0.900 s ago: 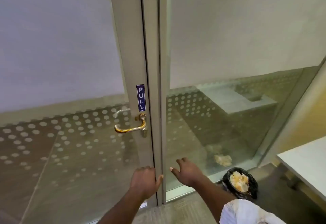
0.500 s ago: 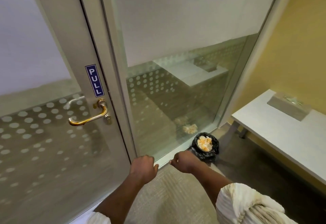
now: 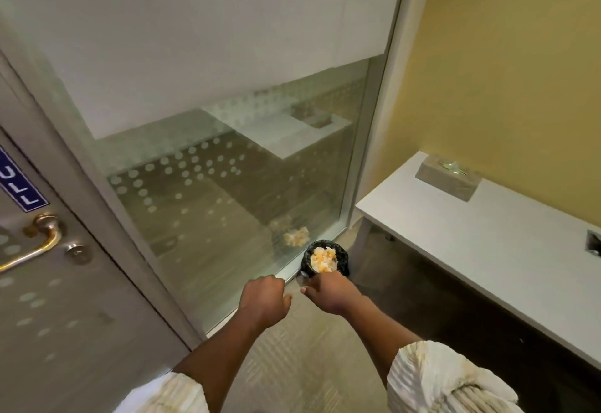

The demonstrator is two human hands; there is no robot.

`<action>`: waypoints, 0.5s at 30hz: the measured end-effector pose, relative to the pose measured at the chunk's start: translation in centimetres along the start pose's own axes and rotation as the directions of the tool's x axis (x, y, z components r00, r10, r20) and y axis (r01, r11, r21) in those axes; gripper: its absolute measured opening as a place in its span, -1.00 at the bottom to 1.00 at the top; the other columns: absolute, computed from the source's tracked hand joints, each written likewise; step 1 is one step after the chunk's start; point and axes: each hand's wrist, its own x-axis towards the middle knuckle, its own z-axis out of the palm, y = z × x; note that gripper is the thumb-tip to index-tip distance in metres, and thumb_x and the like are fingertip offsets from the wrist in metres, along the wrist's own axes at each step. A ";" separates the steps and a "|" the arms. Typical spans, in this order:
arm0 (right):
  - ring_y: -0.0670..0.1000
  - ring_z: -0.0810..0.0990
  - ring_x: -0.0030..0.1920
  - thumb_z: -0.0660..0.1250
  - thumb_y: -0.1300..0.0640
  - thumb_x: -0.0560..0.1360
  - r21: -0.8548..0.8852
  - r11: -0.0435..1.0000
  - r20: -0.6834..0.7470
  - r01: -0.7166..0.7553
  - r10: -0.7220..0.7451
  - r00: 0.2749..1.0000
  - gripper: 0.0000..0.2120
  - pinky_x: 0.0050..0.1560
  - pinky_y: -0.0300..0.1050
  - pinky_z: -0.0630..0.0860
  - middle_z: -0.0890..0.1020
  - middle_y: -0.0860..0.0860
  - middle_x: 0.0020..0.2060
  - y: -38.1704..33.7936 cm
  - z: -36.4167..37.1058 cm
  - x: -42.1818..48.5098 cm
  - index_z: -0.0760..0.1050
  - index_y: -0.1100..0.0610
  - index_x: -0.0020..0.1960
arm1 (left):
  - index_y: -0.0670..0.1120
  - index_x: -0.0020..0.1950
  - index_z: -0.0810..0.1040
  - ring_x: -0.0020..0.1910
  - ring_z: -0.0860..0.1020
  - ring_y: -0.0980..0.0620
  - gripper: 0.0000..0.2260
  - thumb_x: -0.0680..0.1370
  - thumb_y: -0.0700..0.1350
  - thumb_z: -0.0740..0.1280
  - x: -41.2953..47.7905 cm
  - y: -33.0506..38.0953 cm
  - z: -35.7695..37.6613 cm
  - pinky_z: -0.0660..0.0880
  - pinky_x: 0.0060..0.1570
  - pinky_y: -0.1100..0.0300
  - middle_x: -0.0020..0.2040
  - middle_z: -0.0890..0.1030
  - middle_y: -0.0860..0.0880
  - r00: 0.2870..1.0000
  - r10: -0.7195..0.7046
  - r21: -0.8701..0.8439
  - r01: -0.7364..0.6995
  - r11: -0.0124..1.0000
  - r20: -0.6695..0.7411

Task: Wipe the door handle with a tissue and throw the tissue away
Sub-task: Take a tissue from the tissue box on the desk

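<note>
Brass, curved and polished, one door handle [image 3: 39, 243] sits at the far left edge of the view on the grey metal door frame, with one round lock cylinder [image 3: 77, 252] just beside it and one blue PULL sign [image 3: 20, 186] above. One small bin [image 3: 325, 259] lined with a black bag stands on the floor against the foot of the glass panel [image 3: 227, 191], and crumpled white and orange tissues fill its mouth; how many are in it cannot be counted. One white worktop [image 3: 487, 250] runs along the yellow wall on the right and carries one grey tissue box [image 3: 448, 177], well apart from the bin. Two hands reach forward and down over the patterned carpet [image 3: 299, 364], each forearm coming out of a rolled-up white sleeve. The left hand [image 3: 265, 300] is curled into a loose fist, fingers folded under, and nothing can be seen in it. The right hand [image 3: 331, 292] is also curled, knuckles up, with its fingers tucked in near the rim of the bin; whether it grips a tissue cannot be told, since the palm side is hidden. Both hands are close together without touching, and both are well apart from the door handle.
</note>
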 end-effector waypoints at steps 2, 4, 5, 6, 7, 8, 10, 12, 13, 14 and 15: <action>0.19 0.61 -0.07 0.20 -0.13 0.60 0.005 1.000 -0.008 -0.025 0.025 1.000 -0.57 -0.18 -0.02 0.45 0.67 0.19 -0.11 3.2 -1.6 0.4 0.60 0.22 -0.06 | -0.03 0.19 0.62 0.13 0.64 -0.14 -0.66 0.66 0.18 0.23 2.3 2.8 -0.5 0.51 0.03 0.06 0.14 0.66 -0.07 1.000 0.011 0.000 -0.011 1.000 -0.009; 0.18 0.62 -0.06 0.20 -0.14 0.60 -0.006 0.999 -0.016 -0.037 0.037 0.999 -0.58 -0.19 -0.06 0.42 0.67 0.18 -0.10 5.4 -3.0 0.8 0.62 0.19 -0.04 | -0.03 0.18 0.63 0.11 0.64 -0.14 -0.67 0.66 0.17 0.24 4.2 4.8 -1.1 0.50 0.00 0.06 0.12 0.66 -0.07 1.000 0.019 -0.005 -0.020 1.000 -0.021; 0.17 0.62 -0.06 0.20 -0.14 0.60 -0.013 0.999 -0.016 -0.046 0.045 0.999 -0.58 -0.18 -0.05 0.43 0.67 0.17 -0.10 6.9 -3.8 1.0 0.62 0.19 -0.04 | -0.03 0.17 0.63 0.10 0.64 -0.14 -0.68 0.66 0.17 0.25 5.3 6.2 -1.3 0.49 -0.03 0.07 0.11 0.67 -0.08 0.999 0.026 -0.012 -0.026 1.000 -0.030; 0.16 0.62 -0.06 0.20 -0.13 0.60 -0.019 0.998 -0.016 -0.055 0.055 0.998 -0.59 -0.17 -0.02 0.48 0.67 0.17 -0.09 8.1 -4.5 1.2 0.62 0.19 -0.03 | -0.03 0.15 0.63 0.08 0.64 -0.13 -0.69 0.65 0.17 0.25 6.3 7.4 -1.5 0.46 -0.07 0.08 0.09 0.67 -0.08 0.999 0.033 -0.021 -0.033 0.999 -0.035; 0.16 0.62 -0.06 0.20 -0.12 0.60 -0.024 0.998 -0.018 -0.065 0.065 0.998 -0.59 -0.13 0.02 0.53 0.68 0.16 -0.08 9.2 -5.2 1.3 0.62 0.19 -0.02 | -0.03 0.13 0.63 0.06 0.64 -0.13 -0.70 0.66 0.16 0.26 7.1 8.3 -1.8 0.43 -0.10 0.08 0.08 0.67 -0.07 0.999 0.037 -0.031 -0.039 0.999 -0.039; 0.15 0.63 -0.06 0.21 -0.12 0.60 -0.025 0.997 -0.018 -0.077 0.076 0.997 -0.60 -0.08 0.05 0.56 0.68 0.16 -0.08 10.3 -5.9 1.6 0.62 0.20 -0.01 | -0.03 0.11 0.63 0.04 0.64 -0.12 -0.70 0.66 0.16 0.27 8.0 9.4 -2.1 0.41 -0.12 0.09 0.06 0.67 -0.07 0.998 0.042 -0.034 -0.043 0.998 -0.043; 0.15 0.63 -0.05 0.22 -0.12 0.60 -0.025 0.996 -0.025 -0.089 0.088 0.996 -0.61 -0.04 0.06 0.59 0.68 0.15 -0.07 12.6 -7.2 2.0 0.62 0.19 0.01 | -0.04 0.09 0.62 0.03 0.65 -0.12 -0.71 0.66 0.14 0.27 9.9 11.5 -2.6 0.43 -0.13 0.08 0.05 0.68 -0.08 0.997 0.057 -0.026 -0.058 0.998 -0.045; 0.13 0.64 -0.04 0.23 -0.12 0.60 -0.018 0.994 -0.045 -0.104 0.103 0.994 -0.63 -0.01 0.05 0.60 0.69 0.13 -0.05 14.5 -8.3 2.6 0.62 0.17 0.03 | -0.05 0.10 0.62 0.04 0.65 -0.13 -0.71 0.66 0.13 0.26 11.7 13.0 -3.0 0.50 -0.08 0.07 0.05 0.68 -0.08 0.997 0.065 -0.032 -0.067 0.997 -0.041; 0.12 0.63 -0.03 0.24 -0.13 0.60 -0.011 0.994 -0.052 -0.111 0.110 0.993 -0.63 0.00 0.05 0.59 0.68 0.12 -0.04 15.3 -8.8 2.9 0.62 0.15 0.05 | -0.05 0.11 0.63 0.04 0.65 -0.13 -0.71 0.66 0.13 0.26 12.5 13.7 -3.2 0.52 -0.06 0.06 0.05 0.68 -0.08 0.997 0.068 -0.035 -0.070 0.997 -0.041; 0.11 0.63 -0.02 0.24 -0.14 0.60 -0.007 0.993 -0.056 -0.117 0.116 0.992 -0.64 0.01 0.03 0.59 0.68 0.11 -0.02 16.2 -9.4 3.3 0.63 0.13 0.08 | -0.05 0.11 0.63 0.04 0.65 -0.12 -0.72 0.66 0.13 0.26 13.5 14.4 -3.4 0.54 -0.05 0.06 0.05 0.68 -0.07 0.996 0.074 -0.037 -0.076 0.996 -0.044; 0.10 0.63 -0.01 0.24 -0.14 0.60 -0.009 0.993 -0.057 -0.118 0.117 0.991 -0.64 0.01 0.02 0.58 0.69 0.10 -0.01 16.9 -9.9 3.7 0.63 0.12 0.10 | -0.04 0.10 0.63 0.04 0.66 -0.13 -0.72 0.67 0.12 0.26 14.4 14.9 -3.4 0.53 -0.05 0.06 0.05 0.68 -0.07 0.996 0.080 -0.040 -0.082 0.996 -0.048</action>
